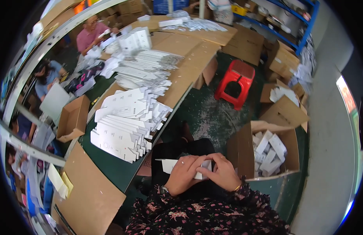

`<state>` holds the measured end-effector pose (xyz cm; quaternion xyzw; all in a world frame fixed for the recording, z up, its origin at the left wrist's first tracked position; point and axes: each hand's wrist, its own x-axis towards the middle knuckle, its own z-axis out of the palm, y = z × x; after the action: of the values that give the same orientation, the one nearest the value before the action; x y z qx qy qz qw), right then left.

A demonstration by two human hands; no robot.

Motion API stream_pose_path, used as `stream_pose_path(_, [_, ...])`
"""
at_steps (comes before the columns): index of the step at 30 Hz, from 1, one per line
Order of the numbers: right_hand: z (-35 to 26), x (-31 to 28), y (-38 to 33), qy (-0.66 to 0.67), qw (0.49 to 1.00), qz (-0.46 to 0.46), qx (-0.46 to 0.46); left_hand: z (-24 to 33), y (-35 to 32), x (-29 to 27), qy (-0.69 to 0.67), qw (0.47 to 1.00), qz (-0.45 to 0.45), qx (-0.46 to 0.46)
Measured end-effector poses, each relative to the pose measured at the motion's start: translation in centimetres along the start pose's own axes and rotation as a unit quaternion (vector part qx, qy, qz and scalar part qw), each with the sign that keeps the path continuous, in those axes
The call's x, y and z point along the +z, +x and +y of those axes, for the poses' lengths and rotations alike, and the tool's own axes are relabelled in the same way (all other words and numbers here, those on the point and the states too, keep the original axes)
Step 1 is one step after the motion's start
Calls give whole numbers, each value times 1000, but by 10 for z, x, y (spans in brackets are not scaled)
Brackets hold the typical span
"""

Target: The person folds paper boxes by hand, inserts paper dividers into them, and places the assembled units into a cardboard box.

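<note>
Over my lap I hold a small white carton (205,164), with a flap sticking out to the left. My left hand (186,172) wraps over its left part, fingers bent across the top. My right hand (221,172) grips its right end, thumb pressed along the front. Most of the carton is hidden beneath my fingers. Left of me on the table, a fanned stack of flat white carton blanks (114,137) lies near the edge. To my right stands an open cardboard box (238,152) with several folded white cartons (269,152) heaped in it.
A red plastic stool (236,82) stands on the green floor ahead. More flat blanks (158,58) lie farther along the table. An open brown box (73,117) and a cardboard sheet (91,188) are at the left. Two people (91,33) sit beyond the table. Blue shelving (303,35) stands at far right.
</note>
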<state>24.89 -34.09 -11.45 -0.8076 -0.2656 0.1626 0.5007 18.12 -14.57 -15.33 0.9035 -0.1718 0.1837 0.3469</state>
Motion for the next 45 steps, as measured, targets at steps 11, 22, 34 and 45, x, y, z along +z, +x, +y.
stream_pose_path(11, [116, -69, -32, 347, 818, 438, 139, -3, 14, -13, 116, 991, 60, -31])
stream_pose_path(22, [143, -44, -19, 332, 879, 290, 180, -24, -18, -70, 183, 963, 150, -129])
stream_pose_path(34, [52, 78, 75, 232, 967, -100, 35, -66, -102, -123, 287, 889, 187, -305])
stream_pose_path(45, [-5, 143, 139, 257, 952, -140, 87, -40, -83, -136, 280, 902, 117, -306])
